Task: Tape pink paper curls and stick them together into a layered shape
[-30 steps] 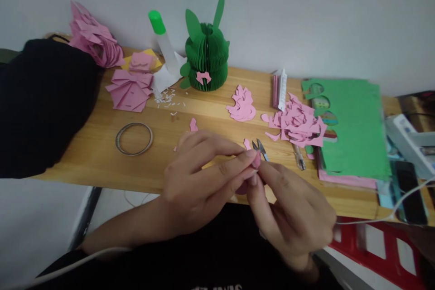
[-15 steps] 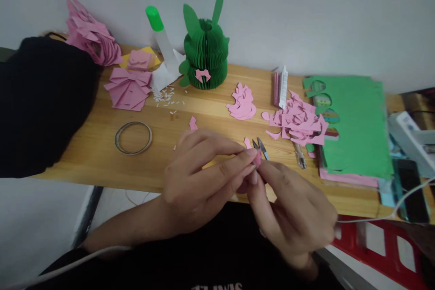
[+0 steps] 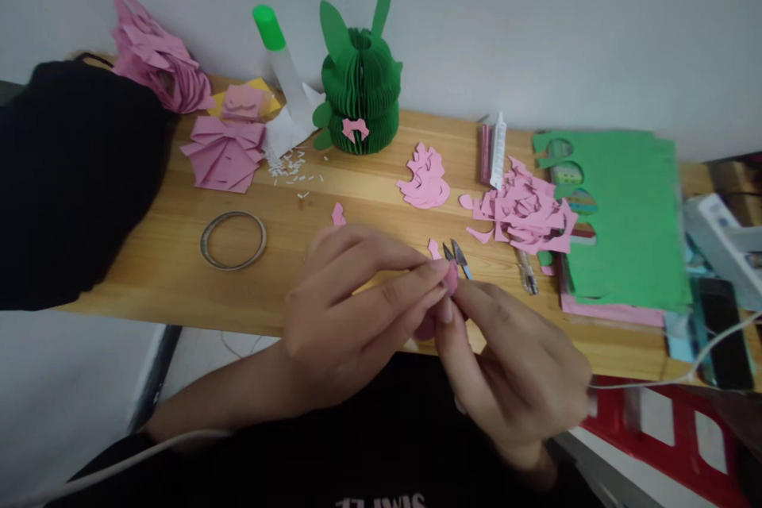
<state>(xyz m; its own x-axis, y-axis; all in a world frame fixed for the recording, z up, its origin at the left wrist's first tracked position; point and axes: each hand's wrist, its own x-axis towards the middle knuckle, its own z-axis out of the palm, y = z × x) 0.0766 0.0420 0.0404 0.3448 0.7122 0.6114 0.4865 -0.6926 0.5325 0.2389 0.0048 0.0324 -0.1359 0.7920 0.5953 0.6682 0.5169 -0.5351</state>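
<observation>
My left hand (image 3: 360, 302) and my right hand (image 3: 515, 361) meet near the table's front edge, fingertips together. Both are closed on a small piece of pink paper (image 3: 451, 278), mostly hidden by my fingers. Just beyond the fingertips lie small thread snips (image 3: 458, 255) with blades apart, and a pink paper scrap (image 3: 434, 248) beside them. Another pink cutout (image 3: 338, 214) rests past my left hand. Farther back stands a green pleated paper figure (image 3: 362, 91) with two upright ears and a pink bow shape on its front.
Pink cutouts (image 3: 424, 178) and a heap of pink scraps (image 3: 527, 210) lie mid-table. Green paper sheets (image 3: 625, 222) and a phone (image 3: 723, 333) are at right. A ring of tape (image 3: 232, 241), folded pink paper (image 3: 225, 155), a green-capped glue bottle (image 3: 286, 67) and dark cloth (image 3: 77, 186) are at left.
My hands stay almost in place, still pinching the pink paper, with only a slight shift of the fingers. The camera view has moved a little.
</observation>
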